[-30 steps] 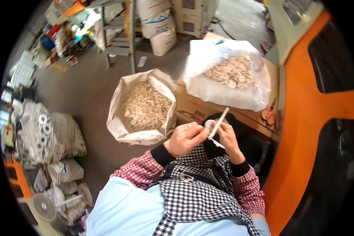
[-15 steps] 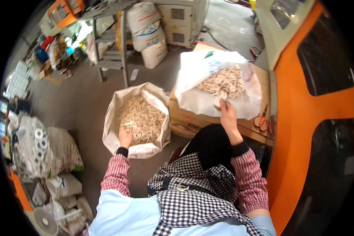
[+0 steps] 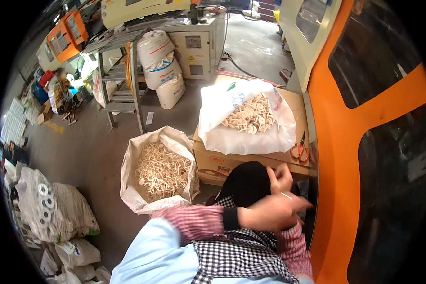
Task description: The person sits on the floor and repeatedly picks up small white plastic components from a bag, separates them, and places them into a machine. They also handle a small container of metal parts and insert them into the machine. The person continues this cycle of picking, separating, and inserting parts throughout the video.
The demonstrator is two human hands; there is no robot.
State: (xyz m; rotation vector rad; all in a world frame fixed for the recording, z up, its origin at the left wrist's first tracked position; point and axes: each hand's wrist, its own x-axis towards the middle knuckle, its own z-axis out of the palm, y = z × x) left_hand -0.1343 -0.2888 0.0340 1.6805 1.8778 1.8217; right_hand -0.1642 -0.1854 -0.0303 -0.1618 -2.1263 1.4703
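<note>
My left hand, smeared by motion, reaches across my lap to the right. A thin pale plastic piece sticks out at its closed fingers. Just beyond it, my right hand is raised with thumb and finger curled together; the left hand partly covers it, and what it holds is hidden. In front of me, a white sack holds beige disc-shaped pieces with stems. Left of it, an open woven sack is filled with thin, curved beige pieces.
The white sack rests on a cardboard box, beside orange-handled scissors. An orange machine frame stands close on the right. Bagged white rings lie at left. Farther off are metal steps and stacked sacks.
My left hand has left the woven sack and crossed right over my lap. My right hand has drawn back from the white sack's edge toward me. The view has shifted.
</note>
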